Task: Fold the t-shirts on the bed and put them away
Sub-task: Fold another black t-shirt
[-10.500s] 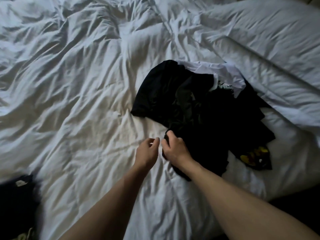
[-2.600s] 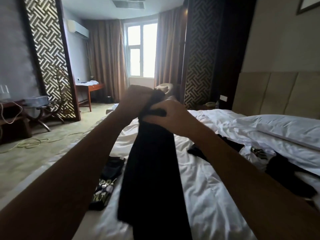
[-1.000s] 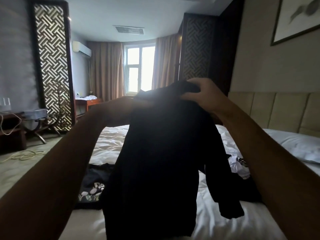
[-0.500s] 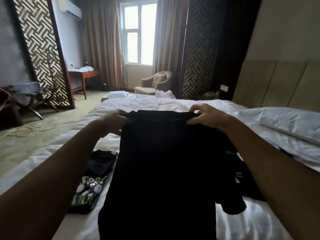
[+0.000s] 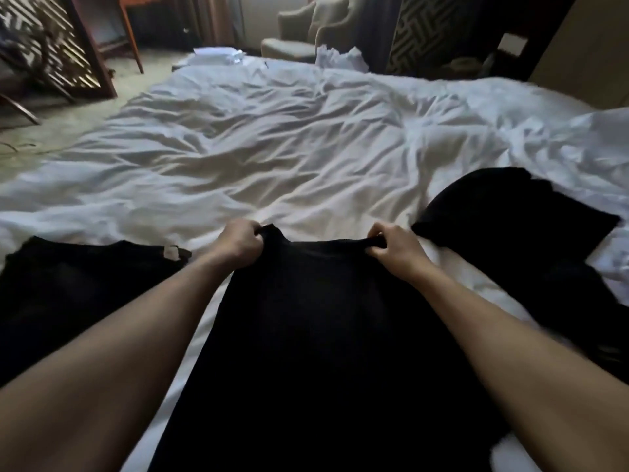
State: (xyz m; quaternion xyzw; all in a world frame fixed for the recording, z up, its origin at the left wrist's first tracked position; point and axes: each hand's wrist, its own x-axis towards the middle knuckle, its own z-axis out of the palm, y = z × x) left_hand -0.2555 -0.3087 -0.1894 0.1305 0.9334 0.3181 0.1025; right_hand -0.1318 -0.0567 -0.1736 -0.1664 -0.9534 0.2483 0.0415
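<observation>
T-shirt, black, now lies spread down the bed at 6 o'clock; half a second ago it hung upright in the air. At 9 o'clock: another dark garment, flat on the sheet. Left hand pinches the shirt's far edge at one corner, fingers curled. Right hand grips the other corner likewise. At 3 o'clock: dark clothing pile. Judgement: laying-out nearly done; folding comes next, putting away not begun.
</observation>
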